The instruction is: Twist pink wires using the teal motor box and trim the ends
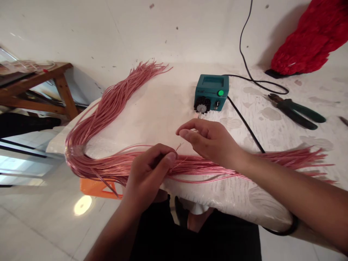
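Against a pale wall, a whitish surface is set, and 2 hands are held over it. By the left hand, closed at thumb and forefinger, the frayed tip of 1 pink wire is gripped. The right hand is loosely curled just beyond that tip; whether anything is pinched cannot be told. Beneath both, a bundle of pink wires is laid, bent into a U at the left. Beyond the right hand, a teal device with 1 green button is placed. Farther right, green-handled pliers are laid near a red fluffy object.
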A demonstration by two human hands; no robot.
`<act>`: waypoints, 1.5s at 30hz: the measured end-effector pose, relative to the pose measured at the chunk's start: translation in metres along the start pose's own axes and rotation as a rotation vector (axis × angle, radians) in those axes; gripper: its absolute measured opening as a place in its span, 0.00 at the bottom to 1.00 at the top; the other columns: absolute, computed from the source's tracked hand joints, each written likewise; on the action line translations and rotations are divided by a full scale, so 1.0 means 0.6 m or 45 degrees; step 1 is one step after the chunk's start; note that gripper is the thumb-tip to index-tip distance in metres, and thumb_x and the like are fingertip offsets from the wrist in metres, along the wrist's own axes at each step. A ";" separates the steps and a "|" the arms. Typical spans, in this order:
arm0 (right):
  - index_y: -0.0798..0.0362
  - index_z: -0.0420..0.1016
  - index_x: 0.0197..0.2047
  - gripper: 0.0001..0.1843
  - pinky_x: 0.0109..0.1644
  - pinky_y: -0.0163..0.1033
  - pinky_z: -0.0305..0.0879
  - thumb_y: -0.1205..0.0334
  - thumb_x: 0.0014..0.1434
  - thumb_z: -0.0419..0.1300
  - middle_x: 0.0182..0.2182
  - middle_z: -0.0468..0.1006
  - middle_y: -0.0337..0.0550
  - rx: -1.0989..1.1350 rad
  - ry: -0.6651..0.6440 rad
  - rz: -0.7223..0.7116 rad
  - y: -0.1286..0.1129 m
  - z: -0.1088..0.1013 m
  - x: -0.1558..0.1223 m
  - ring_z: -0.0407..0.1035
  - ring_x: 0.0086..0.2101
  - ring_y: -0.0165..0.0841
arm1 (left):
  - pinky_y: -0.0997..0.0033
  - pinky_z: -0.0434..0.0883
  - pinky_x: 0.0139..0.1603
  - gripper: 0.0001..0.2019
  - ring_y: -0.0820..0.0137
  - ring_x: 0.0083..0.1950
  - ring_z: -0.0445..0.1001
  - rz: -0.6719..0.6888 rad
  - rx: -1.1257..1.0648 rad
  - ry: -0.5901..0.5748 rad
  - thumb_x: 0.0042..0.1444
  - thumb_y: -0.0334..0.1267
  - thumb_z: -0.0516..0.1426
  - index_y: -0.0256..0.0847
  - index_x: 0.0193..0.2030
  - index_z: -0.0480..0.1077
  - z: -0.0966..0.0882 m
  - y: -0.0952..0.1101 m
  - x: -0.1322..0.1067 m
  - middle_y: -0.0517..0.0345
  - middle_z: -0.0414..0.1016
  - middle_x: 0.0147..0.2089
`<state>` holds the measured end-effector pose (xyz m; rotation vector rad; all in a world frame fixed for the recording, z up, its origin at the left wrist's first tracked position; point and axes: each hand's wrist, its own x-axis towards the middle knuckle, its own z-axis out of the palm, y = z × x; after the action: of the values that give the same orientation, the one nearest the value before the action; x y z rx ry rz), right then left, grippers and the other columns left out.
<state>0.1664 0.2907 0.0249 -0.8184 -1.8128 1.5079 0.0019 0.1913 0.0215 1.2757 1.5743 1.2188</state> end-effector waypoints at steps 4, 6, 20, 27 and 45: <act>0.51 0.78 0.48 0.18 0.17 0.33 0.35 0.47 0.63 0.63 0.14 0.52 0.25 0.122 -0.199 0.051 -0.011 -0.005 -0.008 0.43 0.16 0.21 | 0.78 0.47 0.18 0.08 0.79 0.21 0.52 -0.192 -0.415 -0.198 0.60 0.42 0.60 0.41 0.32 0.71 -0.017 -0.008 0.002 0.65 0.58 0.23; 0.50 0.79 0.50 0.18 0.18 0.32 0.35 0.48 0.62 0.64 0.14 0.52 0.25 0.139 -0.297 0.108 -0.017 -0.006 -0.012 0.42 0.16 0.21 | 0.78 0.46 0.19 0.09 0.80 0.20 0.50 -0.180 -0.534 -0.256 0.60 0.42 0.61 0.41 0.32 0.71 -0.020 -0.012 0.001 0.66 0.57 0.22; 0.53 0.81 0.36 0.06 0.21 0.28 0.52 0.62 0.55 0.70 0.22 0.76 0.32 0.351 -0.320 0.128 -0.005 0.003 -0.010 0.61 0.20 0.20 | 0.79 0.56 0.18 0.07 0.79 0.18 0.60 -0.024 -0.210 -0.065 0.62 0.39 0.60 0.42 0.33 0.73 -0.007 -0.008 -0.014 0.67 0.64 0.20; 0.52 0.82 0.36 0.06 0.34 0.30 0.66 0.63 0.54 0.71 0.31 0.82 0.36 0.404 -0.418 0.168 -0.002 0.001 -0.009 0.73 0.30 0.25 | 0.73 0.72 0.35 0.12 0.74 0.36 0.74 0.682 0.407 -0.029 0.59 0.28 0.61 0.42 0.49 0.75 -0.033 0.000 -0.003 0.60 0.75 0.36; 0.54 0.80 0.34 0.05 0.19 0.27 0.44 0.64 0.54 0.71 0.16 0.66 0.27 0.327 -0.414 0.212 -0.008 0.000 -0.004 0.50 0.18 0.19 | 0.75 0.75 0.38 0.14 0.75 0.38 0.75 1.184 0.663 0.109 0.51 0.22 0.66 0.37 0.44 0.75 -0.044 -0.002 0.015 0.58 0.74 0.41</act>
<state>0.1678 0.2881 0.0294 -0.6388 -1.7536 2.0303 -0.0254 0.1943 0.0275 2.4961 1.4224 1.4323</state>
